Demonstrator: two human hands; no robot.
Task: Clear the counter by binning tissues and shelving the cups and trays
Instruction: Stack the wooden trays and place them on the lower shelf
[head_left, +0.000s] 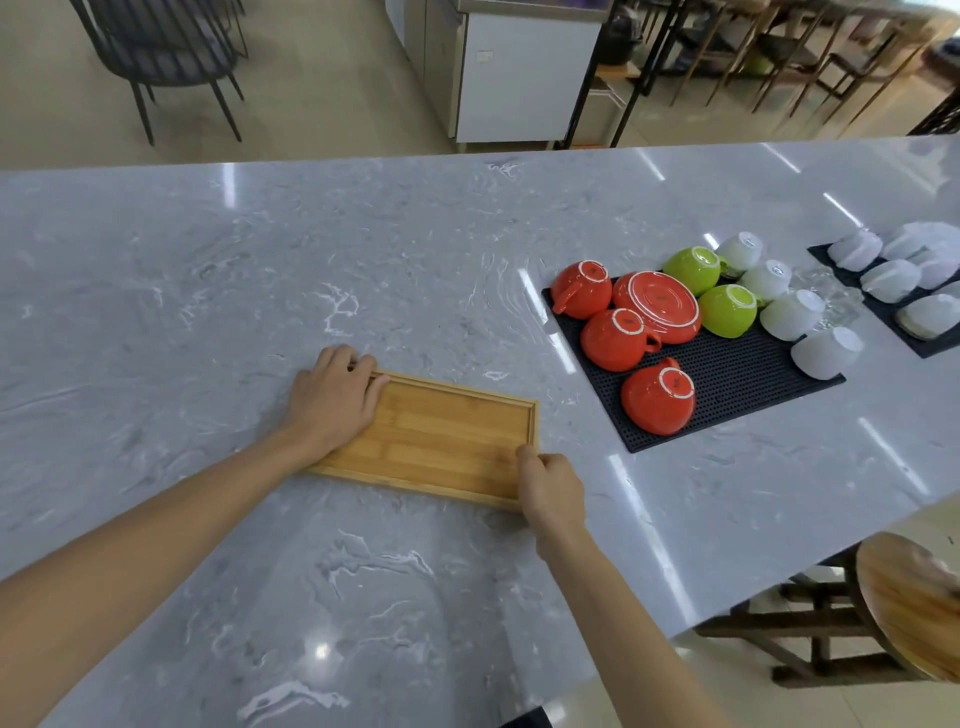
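Head view: a bamboo tray (441, 436) lies flat on the grey marble counter (260, 260), left of a black mat (727, 374) that carries upturned cups. The left hand (332, 400) rests over the tray's far-left corner, fingers curled on its rim. The right hand (550, 486) pinches the tray's near-right corner.

Pale glossy floor (322, 119); a dark metal chair (161, 57) far left, a white cabinet (524, 78) centre, wooden chairs (810, 62) far right — blurred, perhaps stools — overhead lights glinting.
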